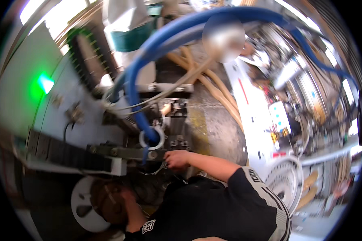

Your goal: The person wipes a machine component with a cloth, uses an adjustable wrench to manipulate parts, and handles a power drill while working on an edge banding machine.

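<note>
My right hand (pixel 177 159) is closed at the end of a dark metal bar (pixel 128 153), its fingers curled together. What they hold, if anything, is hidden. Just beyond that hand, a thick blue hose (pixel 134 92) runs down into a pale ring (pixel 161 141). At the lower left, my left hand (pixel 127 197) lies against a brown wound spool (pixel 106 201) with a white flange (pixel 81 205). Shadow and blur hide its fingers.
A grey cabinet (pixel 20 92) with a glowing green light (pixel 45 83) stands at left. The blue hose arches overhead. Tan hoses (pixel 217 92) cross the floor. At right are a long white machine panel (pixel 249 108) and a white perforated disc (pixel 285 176). Another person (pixel 247 49) is beyond.
</note>
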Demonstrator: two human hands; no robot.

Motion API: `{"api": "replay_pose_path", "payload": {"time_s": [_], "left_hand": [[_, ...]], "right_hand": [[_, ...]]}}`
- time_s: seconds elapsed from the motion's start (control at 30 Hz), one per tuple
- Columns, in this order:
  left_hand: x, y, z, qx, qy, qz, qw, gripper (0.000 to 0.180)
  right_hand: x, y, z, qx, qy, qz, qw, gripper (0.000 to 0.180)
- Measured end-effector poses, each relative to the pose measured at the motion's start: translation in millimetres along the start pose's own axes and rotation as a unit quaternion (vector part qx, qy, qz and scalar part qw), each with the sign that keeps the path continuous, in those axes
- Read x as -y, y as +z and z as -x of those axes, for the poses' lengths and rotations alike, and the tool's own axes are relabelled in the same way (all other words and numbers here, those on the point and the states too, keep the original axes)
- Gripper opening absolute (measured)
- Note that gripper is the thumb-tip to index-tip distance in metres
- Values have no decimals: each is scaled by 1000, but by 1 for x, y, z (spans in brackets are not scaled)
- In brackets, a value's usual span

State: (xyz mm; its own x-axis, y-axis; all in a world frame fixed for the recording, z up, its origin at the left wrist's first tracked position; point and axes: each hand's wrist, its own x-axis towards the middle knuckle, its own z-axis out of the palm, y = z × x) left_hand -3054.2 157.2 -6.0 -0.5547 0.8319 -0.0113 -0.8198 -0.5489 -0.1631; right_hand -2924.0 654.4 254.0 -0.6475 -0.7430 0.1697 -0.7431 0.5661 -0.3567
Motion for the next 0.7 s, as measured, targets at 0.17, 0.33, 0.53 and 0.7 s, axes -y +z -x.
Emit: {"api": "replay_pose_path", "payload": {"time_s": [0.17, 0.33, 0.53, 0.7], "left_hand": [[236, 13, -90, -289, -245, -703, 602, 28], [387, 77, -165, -54, -390, -805, 443, 27], [507, 119, -258, 141, -419, -839, 317, 28], [617, 125, -337, 219, -424, -840, 257, 30]], "right_hand": [[59, 12, 30, -259, 206, -153, 931, 19], [117, -15, 178, -298, 329, -149, 884, 18], [231, -22, 399, -416, 697, 14, 583, 26], [314, 21, 493, -431, 800, 89, 408, 19]]}}
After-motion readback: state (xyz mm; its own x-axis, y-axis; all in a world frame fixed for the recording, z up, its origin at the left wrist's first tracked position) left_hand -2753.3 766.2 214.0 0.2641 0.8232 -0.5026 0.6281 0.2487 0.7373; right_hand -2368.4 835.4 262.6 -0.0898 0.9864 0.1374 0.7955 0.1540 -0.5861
